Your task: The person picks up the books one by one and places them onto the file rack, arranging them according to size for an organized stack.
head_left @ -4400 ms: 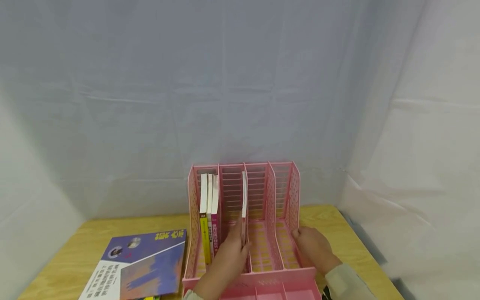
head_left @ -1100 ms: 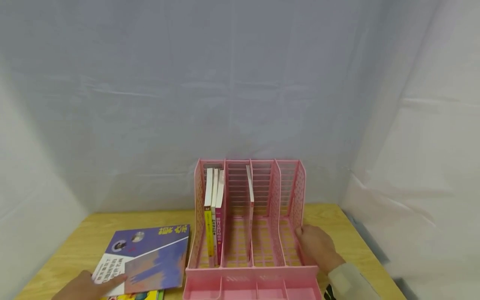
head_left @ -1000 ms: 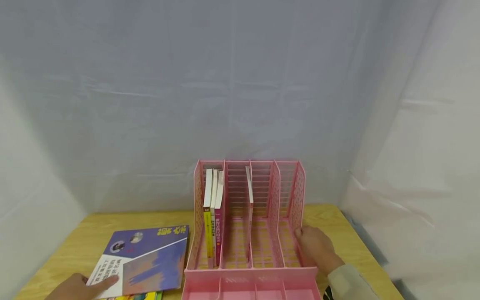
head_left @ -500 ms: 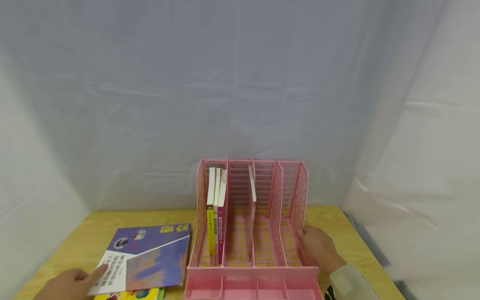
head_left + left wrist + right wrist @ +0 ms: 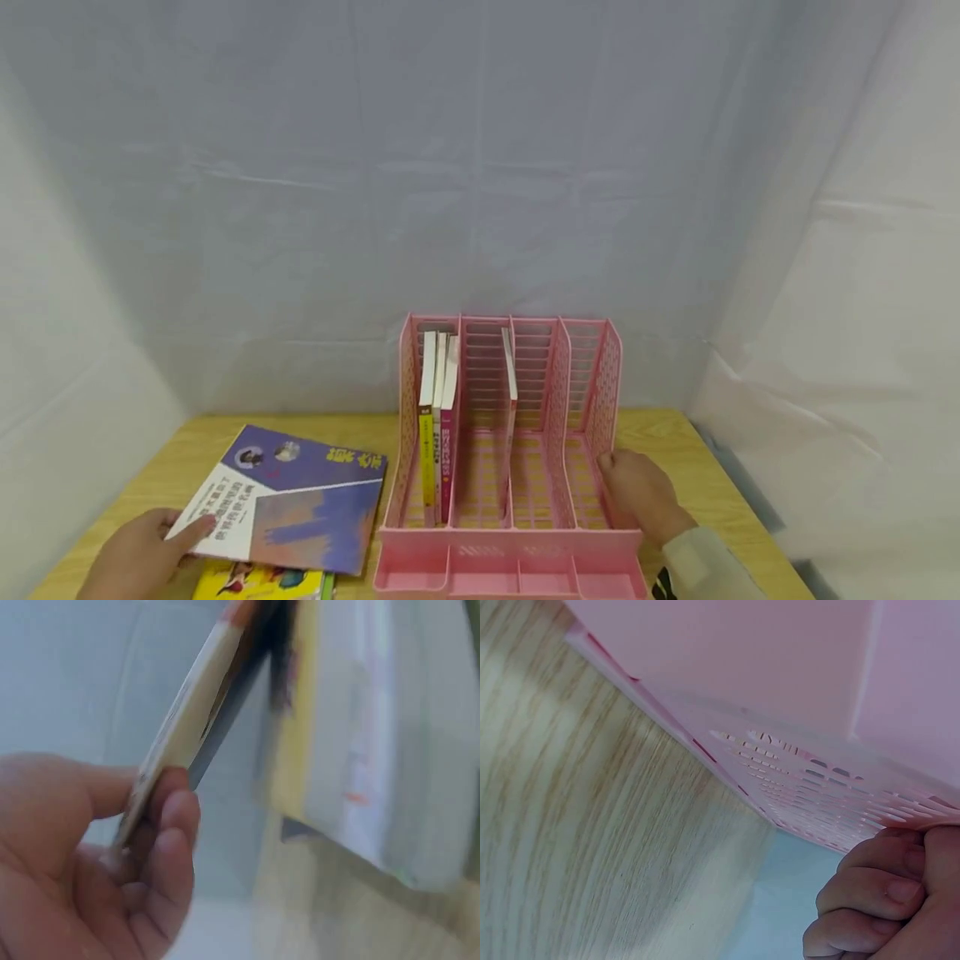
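Observation:
My left hand [image 5: 142, 550] pinches the near left corner of a thin purple-and-white book [image 5: 315, 525] between thumb and fingers. In the left wrist view that book [image 5: 191, 724] is tilted up, its corner lifted off the pile of books [image 5: 337, 750] beside it. Below it a yellow-covered book [image 5: 258, 583] shows on top of the pile. My right hand [image 5: 641, 492] grips the right side wall of a pink file rack [image 5: 510, 542]; in the right wrist view its curled fingers [image 5: 870, 892] lie against the perforated wall [image 5: 802, 787].
Several books [image 5: 438, 417] stand upright in the rack's leftmost slot. A single thin book [image 5: 509, 408] leans against the divider in the second slot. Shallow trays [image 5: 480, 583] run along the rack's front. A white sheet [image 5: 480, 167] hangs behind the wooden table [image 5: 652, 425].
The left hand let go of the thin book in the second slot, moved left to the pile, and pinched the purple book, raising its left side. The right hand stays on the rack.

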A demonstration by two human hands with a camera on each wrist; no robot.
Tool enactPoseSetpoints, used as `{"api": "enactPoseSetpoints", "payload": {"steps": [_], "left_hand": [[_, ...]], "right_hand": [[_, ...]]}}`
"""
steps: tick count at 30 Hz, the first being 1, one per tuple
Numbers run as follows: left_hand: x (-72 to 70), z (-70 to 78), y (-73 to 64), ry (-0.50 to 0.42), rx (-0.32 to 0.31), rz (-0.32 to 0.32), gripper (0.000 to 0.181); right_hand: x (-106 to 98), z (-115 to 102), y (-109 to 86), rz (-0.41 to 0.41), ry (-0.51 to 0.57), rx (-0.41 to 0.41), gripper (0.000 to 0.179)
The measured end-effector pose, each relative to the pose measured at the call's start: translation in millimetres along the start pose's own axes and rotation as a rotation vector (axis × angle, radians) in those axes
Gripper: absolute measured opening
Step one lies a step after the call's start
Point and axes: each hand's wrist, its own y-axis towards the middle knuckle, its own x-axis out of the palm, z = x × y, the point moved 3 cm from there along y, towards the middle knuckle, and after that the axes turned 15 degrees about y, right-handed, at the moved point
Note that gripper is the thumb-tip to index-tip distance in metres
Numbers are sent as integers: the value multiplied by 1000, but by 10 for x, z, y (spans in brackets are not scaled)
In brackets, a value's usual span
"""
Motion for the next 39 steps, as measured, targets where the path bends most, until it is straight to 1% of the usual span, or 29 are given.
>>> {"api": "enactPoseSetpoints", "payload": {"steps": [2, 3, 4, 5, 8, 10, 12, 14, 15, 16, 18, 20, 21, 22, 23, 24, 25, 26, 27, 29, 32, 34, 36, 38, 39], "left_hand": [[-96, 80, -66, -55, 5, 79, 84], [-140, 128, -108, -79, 12, 134, 77], [-177, 187, -154, -107, 19, 201, 70], [-211, 254, -201, -119, 33, 280, 62], [-302, 476, -363, -127, 52, 486, 48], [-343, 655, -466, -116, 78, 615, 41], [-375, 849, -561, -94, 131, 722, 35], [-385, 1043, -647, -55, 219, 829, 27], [-380, 1136, -679, -31, 273, 873, 24], [-367, 1227, -705, -7, 327, 904, 21], [-326, 1381, -740, 28, 426, 950, 19], [-275, 1497, -764, 46, 482, 974, 18], [-249, 1544, -774, 43, 495, 972, 18], [-224, 1587, -784, 33, 501, 963, 18], [-203, 1623, -794, 20, 503, 954, 18], [-182, 1654, -803, 9, 495, 935, 18], [-169, 1678, -812, -3, 484, 905, 19], [-156, 1698, -817, -13, 471, 863, 20], [-144, 1714, -817, -23, 456, 807, 23], [-116, 1729, -794, -34, 410, 642, 34], [-46, 1704, -722, 6, 326, 392, 56], [23, 1680, -654, 32, 291, 240, 68], [105, 1647, -600, 40, 287, 148, 72], [184, 1615, -557, 20, 289, 61, 73], [215, 1601, -546, 10, 291, 38, 73]], "right_hand": [[2, -1, 6, 0, 20, 22, 22], [2, -4, 7, -3, 26, 27, 22], [2, -7, 5, -8, 29, 31, 23], [3, -5, 6, -10, 36, 45, 23], [-2, -16, 9, -7, 39, 48, 23], [-2, -17, 17, -6, 50, 56, 23], [-4, 0, 31, 0, 130, 122, 26], [-2, 14, 45, -1, 202, 186, 31], [-5, 22, 48, 6, 241, 229, 36], [-8, 31, 49, 16, 276, 266, 41], [-16, 36, 49, 22, 277, 279, 43], [-22, 36, 50, 17, 255, 259, 41], [-27, 38, 47, 18, 258, 259, 42], [-28, 39, 46, 12, 245, 248, 40], [-31, 42, 42, 7, 249, 255, 40], [-30, 56, 38, 10, 270, 282, 42], [-27, 58, 39, 6, 269, 283, 42], [-21, 63, 39, -1, 272, 295, 42], [-21, 71, 34, 8, 291, 322, 44], [-16, 81, 32, 12, 298, 343, 45], [-12, 81, 34, 16, 296, 343, 44], [-17, 70, 36, 20, 299, 334, 44], [-26, 58, 41, 20, 304, 332, 44], [-31, 50, 41, 21, 308, 323, 43], [-29, 48, 42, 21, 308, 314, 43]]}}
